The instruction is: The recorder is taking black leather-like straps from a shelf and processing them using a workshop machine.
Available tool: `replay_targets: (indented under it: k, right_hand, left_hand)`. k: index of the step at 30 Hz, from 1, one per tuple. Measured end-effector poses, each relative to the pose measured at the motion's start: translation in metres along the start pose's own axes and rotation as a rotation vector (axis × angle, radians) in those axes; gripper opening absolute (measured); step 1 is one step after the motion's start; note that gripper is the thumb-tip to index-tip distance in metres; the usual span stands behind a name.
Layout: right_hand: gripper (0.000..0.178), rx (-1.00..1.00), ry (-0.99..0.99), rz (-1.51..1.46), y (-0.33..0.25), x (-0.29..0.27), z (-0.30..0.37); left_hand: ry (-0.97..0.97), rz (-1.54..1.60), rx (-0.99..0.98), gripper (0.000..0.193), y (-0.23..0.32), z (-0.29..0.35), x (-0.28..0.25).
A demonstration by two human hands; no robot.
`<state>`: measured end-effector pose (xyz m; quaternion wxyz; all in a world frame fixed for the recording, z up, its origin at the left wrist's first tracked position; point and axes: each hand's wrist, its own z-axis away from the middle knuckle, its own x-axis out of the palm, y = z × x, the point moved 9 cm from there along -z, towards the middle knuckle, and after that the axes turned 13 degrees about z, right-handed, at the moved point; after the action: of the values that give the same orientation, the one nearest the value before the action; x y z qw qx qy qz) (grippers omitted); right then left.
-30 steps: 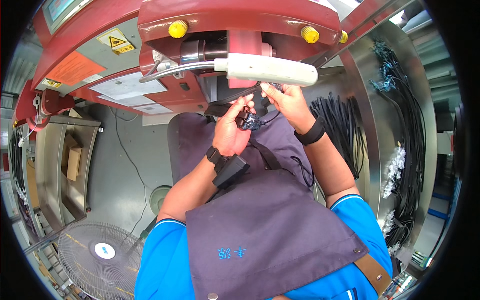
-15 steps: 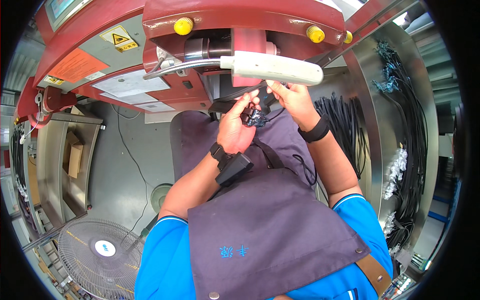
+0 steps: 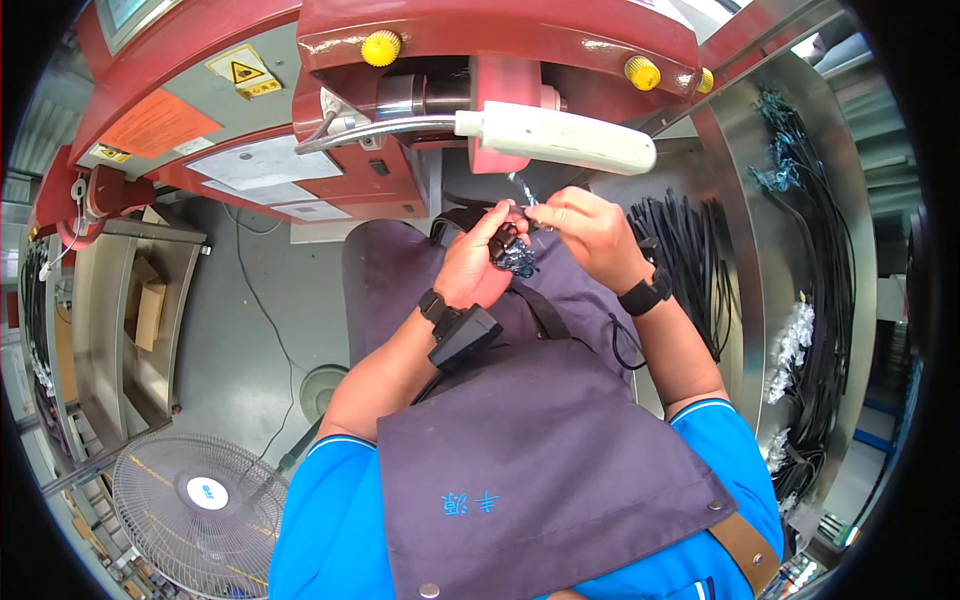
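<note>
Grey floor [image 3: 215,335] lies below the red machine [image 3: 500,38]; left hand [image 3: 470,268] grasps black strapping [image 3: 509,240], right hand [image 3: 598,235] pinches it.

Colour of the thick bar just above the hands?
Off-white; the bar shows in the head view, the only one.

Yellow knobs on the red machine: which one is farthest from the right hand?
The leftmost knob; the middle knob and rightmost knob sit close together, nearer the right hand.

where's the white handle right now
In the head view, the white handle is right of top centre, partly covering the pink wheel, above the right hand.
</note>
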<state>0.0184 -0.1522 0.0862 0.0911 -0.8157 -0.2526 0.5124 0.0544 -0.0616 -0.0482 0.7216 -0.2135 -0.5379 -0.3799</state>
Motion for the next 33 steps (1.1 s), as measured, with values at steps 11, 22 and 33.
replay_targets:
  k: [11,22,33]
  right_hand:
    - [0.023,0.238,-0.321,0.018,0.015,0.030,0.025]
    - [0.012,0.582,-0.274,-0.547,0.043,0.040,0.025]
    - [0.012,0.574,-0.017,-0.669,0.051,0.037,0.012]
  left_hand:
    - [0.190,-0.122,-0.018,0.016,-0.001,0.004,-0.035]
    - [0.023,-0.042,0.105,0.016,0.011,0.009,-0.005]
    - [0.055,-0.061,0.120,0.013,0.012,0.008,-0.001]
